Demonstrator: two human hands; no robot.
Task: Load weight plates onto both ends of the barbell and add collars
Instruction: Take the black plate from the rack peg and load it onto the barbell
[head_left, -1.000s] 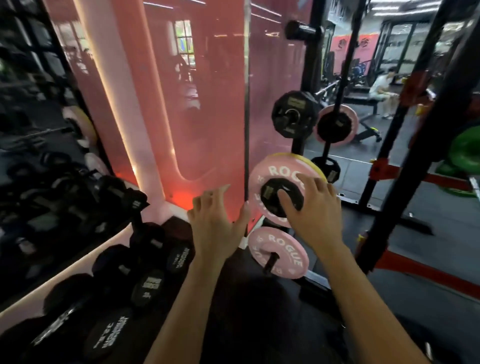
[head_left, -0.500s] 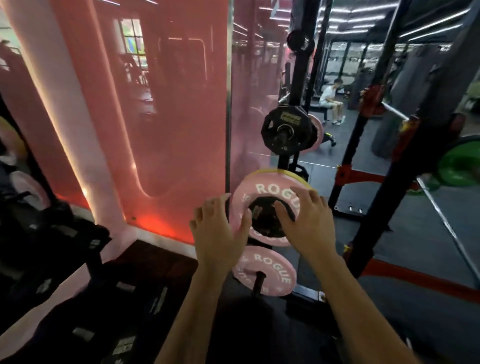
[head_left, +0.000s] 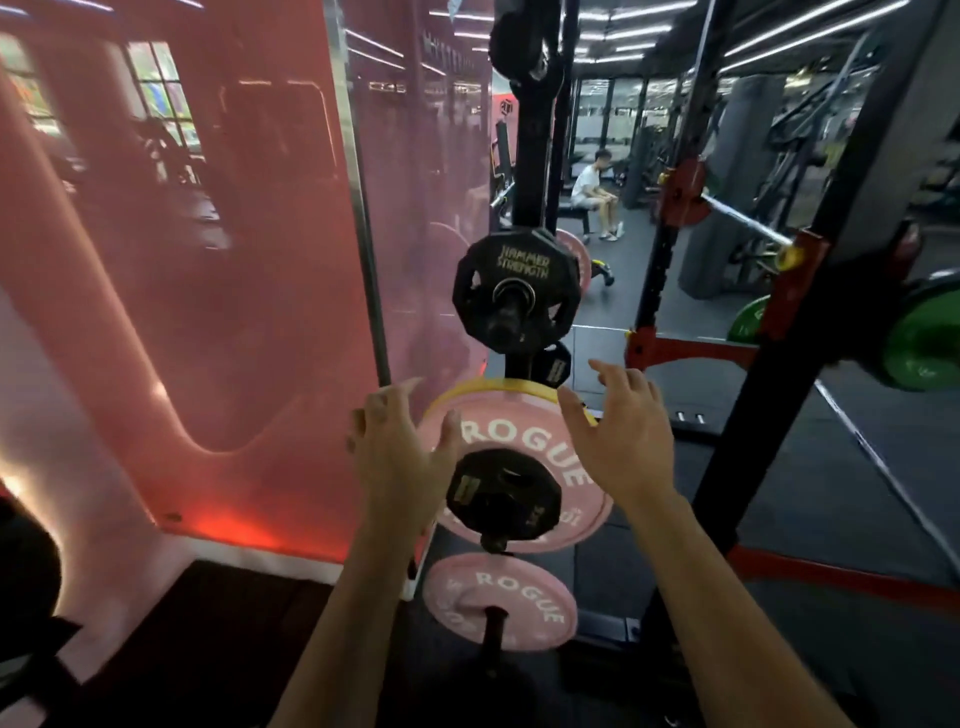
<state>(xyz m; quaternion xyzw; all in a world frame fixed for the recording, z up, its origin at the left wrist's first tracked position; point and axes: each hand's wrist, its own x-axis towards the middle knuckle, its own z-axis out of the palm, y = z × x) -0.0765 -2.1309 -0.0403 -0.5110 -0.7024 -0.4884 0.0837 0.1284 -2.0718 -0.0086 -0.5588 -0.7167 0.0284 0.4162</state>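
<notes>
Hands off the storage plates

Both the left hand (head_left: 400, 457) and right hand (head_left: 621, 441) have lifted from the pink plate (head_left: 519, 441), fingers released; nothing picked yet.

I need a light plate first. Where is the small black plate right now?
In the head view, the small black plate hangs at centre frame on a rack peg, in front of the large pink Rogue plate, between the left hand and right hand.

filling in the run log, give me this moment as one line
stage: reaching for plate | left hand: open, at large pink plate edge | right hand: open, near its top | plate on peg
</notes>
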